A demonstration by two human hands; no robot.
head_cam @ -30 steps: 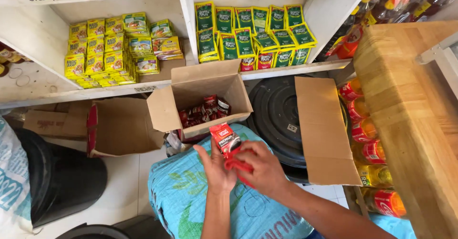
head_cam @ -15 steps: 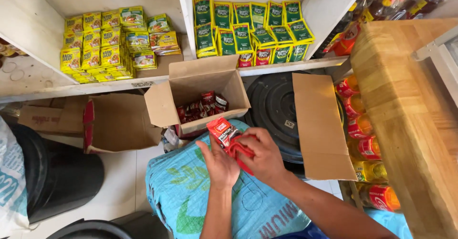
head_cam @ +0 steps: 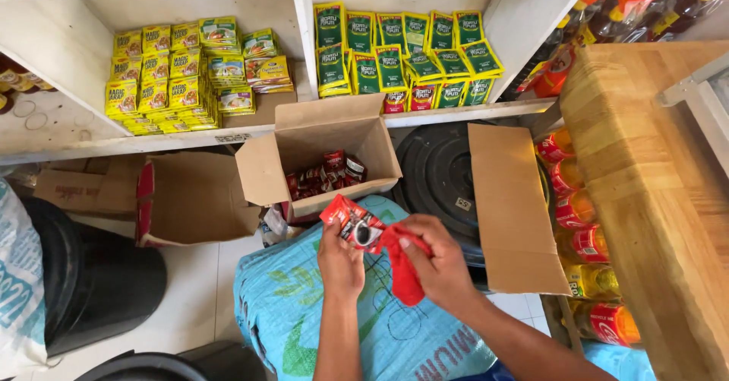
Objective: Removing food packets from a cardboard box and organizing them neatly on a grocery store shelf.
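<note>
Sachet strip [head_cam: 353, 224] pinched by left hand [head_cam: 339, 263]; right hand [head_cam: 437, 263] grips red cloth [head_cam: 400, 268] at its 4 o'clock; wipe flat.

Just beyond my fingers [head_cam: 357, 233] the open brown cardboard box [head_cam: 323, 157] blocks the way forward; its upright flap [head_cam: 512, 206] walls off my right, while my left stays free.

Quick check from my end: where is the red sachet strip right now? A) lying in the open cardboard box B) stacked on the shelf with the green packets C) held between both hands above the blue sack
C: the left hand and right hand both grip the red sachet strip over the blue sack, in front of the open cardboard box.
</note>
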